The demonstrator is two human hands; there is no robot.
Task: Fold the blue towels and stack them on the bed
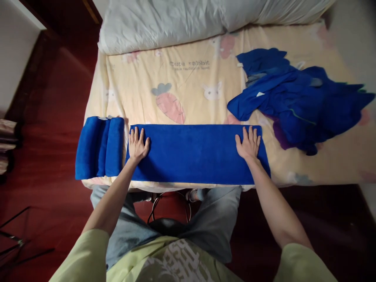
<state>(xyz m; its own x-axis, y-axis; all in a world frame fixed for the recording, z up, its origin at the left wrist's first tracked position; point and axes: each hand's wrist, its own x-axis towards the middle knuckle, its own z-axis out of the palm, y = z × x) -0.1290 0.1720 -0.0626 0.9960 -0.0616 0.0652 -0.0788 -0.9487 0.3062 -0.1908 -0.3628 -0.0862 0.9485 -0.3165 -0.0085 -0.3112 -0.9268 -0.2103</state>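
A long blue cloth [190,152] lies flat along the front edge of the bed. My left hand [138,145] rests on its left end, palm down with fingers spread. On the right end lies my right hand [249,143], also flat with its fingers apart. Just left of the cloth sit rolled or folded blue cloths [100,148], side by side. A loose heap of crumpled blue cloths [299,98] is at the right, with a purple piece [280,133] showing under it.
The bed's patterned yellow sheet [123,86] bears everything. A pale quilt [176,23] lies bunched at the back. A thin black stand [19,241] is on the red floor [49,156] at lower left. Part of a stool [167,225] shows between my legs.
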